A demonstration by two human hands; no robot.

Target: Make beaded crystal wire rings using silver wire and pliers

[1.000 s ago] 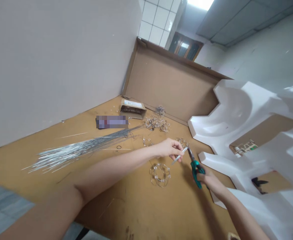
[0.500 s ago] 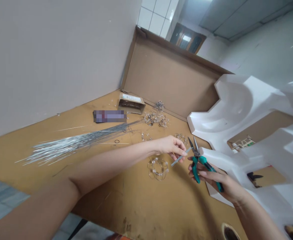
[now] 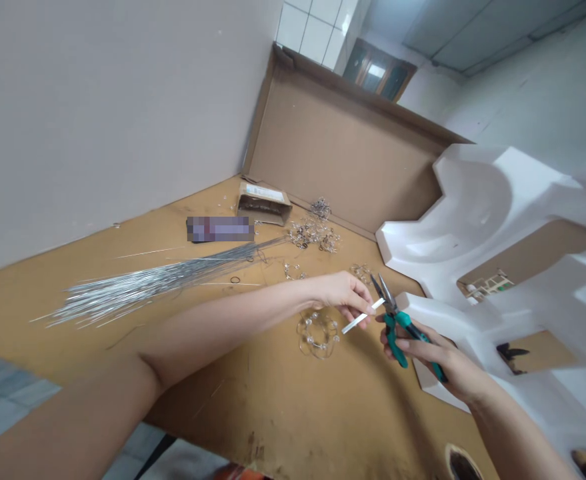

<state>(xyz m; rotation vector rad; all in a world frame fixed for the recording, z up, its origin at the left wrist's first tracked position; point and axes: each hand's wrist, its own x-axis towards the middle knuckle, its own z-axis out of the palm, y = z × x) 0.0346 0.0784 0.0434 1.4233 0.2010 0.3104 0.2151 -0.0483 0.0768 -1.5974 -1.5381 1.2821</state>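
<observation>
while the left hand [image 3: 347, 295] pinches a strip [image 3: 355, 323], the right hand [image 3: 450, 363] grips green pliers [image 3: 391, 309].

Soft indoor light, long shadow [image 3: 400, 400] across the tabletop [image 3: 293, 420], stretched wide-angle edges

Left grip [image 3: 345, 292] pinching pale strip [image 3: 357, 323]; right grip [image 3: 455, 367] holding pliers [image 3: 390, 308] (green-handled, jaws parted) near strip's end.

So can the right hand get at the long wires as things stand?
Probably not easily: the right hand is holding the pliers, and the left forearm stretches across between it and the long wires.
</observation>
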